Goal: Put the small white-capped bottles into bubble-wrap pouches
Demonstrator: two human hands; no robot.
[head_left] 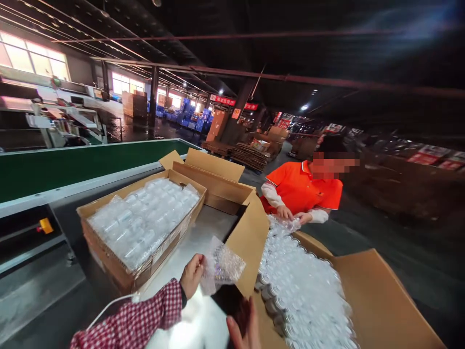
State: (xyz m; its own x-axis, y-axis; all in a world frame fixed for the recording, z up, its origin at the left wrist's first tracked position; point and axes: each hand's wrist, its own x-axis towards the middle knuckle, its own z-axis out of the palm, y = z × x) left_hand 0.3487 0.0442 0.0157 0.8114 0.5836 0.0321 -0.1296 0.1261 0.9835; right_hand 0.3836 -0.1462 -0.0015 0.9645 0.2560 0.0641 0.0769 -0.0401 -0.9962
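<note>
My left hand (192, 275), in a red checked sleeve, pinches the edge of a clear bubble-wrap bag (227, 263). The bag hangs over the white work surface, near a raised cardboard flap; what it contains, if anything, is unclear. Lower down, my right hand (247, 325) is apart from the bag, its thumb and fingers spread and nothing seen between them. Right of it, an open carton (381, 295) is packed with rows of shiny round-ended cylinders (305, 286) under clear plastic. To the left sits a carton (109, 259) full of bubble-wrapped pieces (145, 218).
Across the right carton, a co-worker in an orange shirt (305, 189) handles clear plastic with both hands. An open-flapped carton (214, 182) stands at the back of the surface. A green conveyor belt (90, 165) runs behind; a white cable (109, 308) lies near my sleeve.
</note>
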